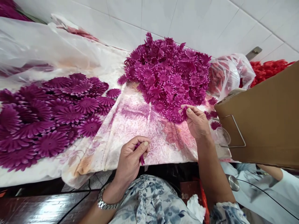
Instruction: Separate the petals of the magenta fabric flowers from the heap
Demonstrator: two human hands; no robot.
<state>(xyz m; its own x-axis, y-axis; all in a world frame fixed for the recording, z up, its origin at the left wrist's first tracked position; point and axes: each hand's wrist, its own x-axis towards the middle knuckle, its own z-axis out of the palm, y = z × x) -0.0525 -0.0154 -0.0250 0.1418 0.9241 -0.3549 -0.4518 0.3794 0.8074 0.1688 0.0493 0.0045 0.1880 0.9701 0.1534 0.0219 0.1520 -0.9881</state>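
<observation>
Purple petals stick out from the curled fingers of my left hand point(133, 155), low over the front part of the stained cloth point(156, 137). My right hand point(197, 119) pinches a small purple flower point(184, 113) between thumb and fingers, at the lower right edge of a tall heap of small purple flowers point(173, 74). Larger, flatter purple flowers point(70, 115) lie in a wide pile on the left side of the cloth. The two hands are apart.
A cardboard box point(263, 121) with a wire handle point(239, 130) stands at the right. Behind it are a plastic bag point(229, 73) and red flowers point(266, 71). Clear plastic sheeting point(46, 46) covers the back left. Another person's arm point(271, 171) shows at the lower right.
</observation>
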